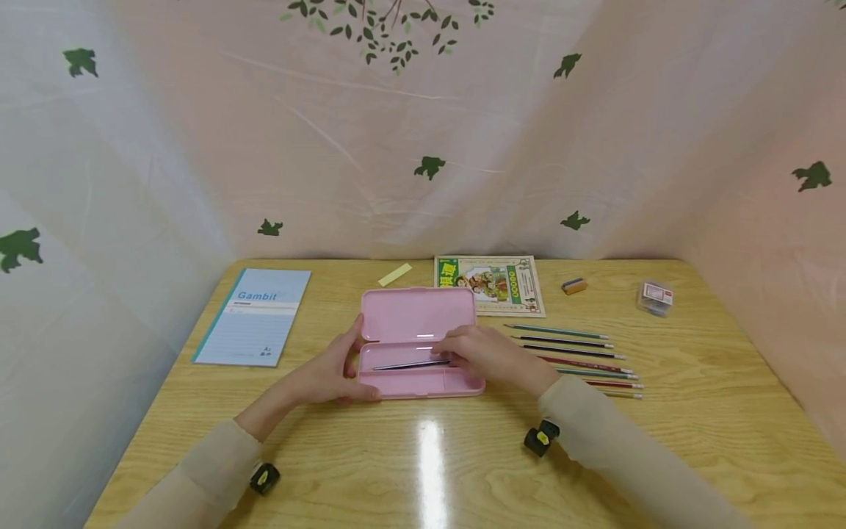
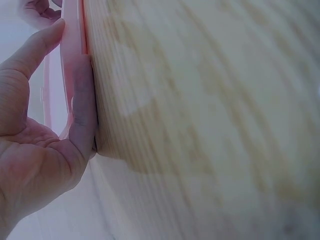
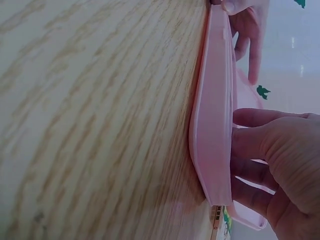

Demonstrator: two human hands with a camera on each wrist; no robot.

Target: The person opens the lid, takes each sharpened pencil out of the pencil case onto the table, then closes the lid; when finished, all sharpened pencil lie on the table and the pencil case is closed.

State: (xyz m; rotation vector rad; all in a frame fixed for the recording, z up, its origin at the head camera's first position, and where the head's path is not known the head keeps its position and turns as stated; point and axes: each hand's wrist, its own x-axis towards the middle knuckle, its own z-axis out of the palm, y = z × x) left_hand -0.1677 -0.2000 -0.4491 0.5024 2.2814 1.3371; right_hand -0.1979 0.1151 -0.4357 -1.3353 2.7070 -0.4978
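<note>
An open pink pencil case [image 1: 403,383] lies at the middle of the table, its lid [image 1: 418,312] tipped back. My left hand [image 1: 327,373] grips the case's left end, thumb at the front corner and fingers along the side. In the left wrist view that hand [image 2: 45,145] spans the case end. A dark pencil [image 1: 410,364] lies lengthwise in the case. My right hand [image 1: 485,353] reaches in and holds the pencil's right end with curled fingers. From the right wrist view, the case wall [image 3: 212,115] hides the fingertips of this hand [image 3: 285,160].
Several pencils [image 1: 575,351] lie in a row right of the case. Behind are a yellow strip [image 1: 395,275], an illustrated booklet [image 1: 522,294] and a small orange-and-blue block [image 1: 573,286]. A clear box [image 1: 656,297] sits far right, a Gambit notebook [image 1: 254,323] left.
</note>
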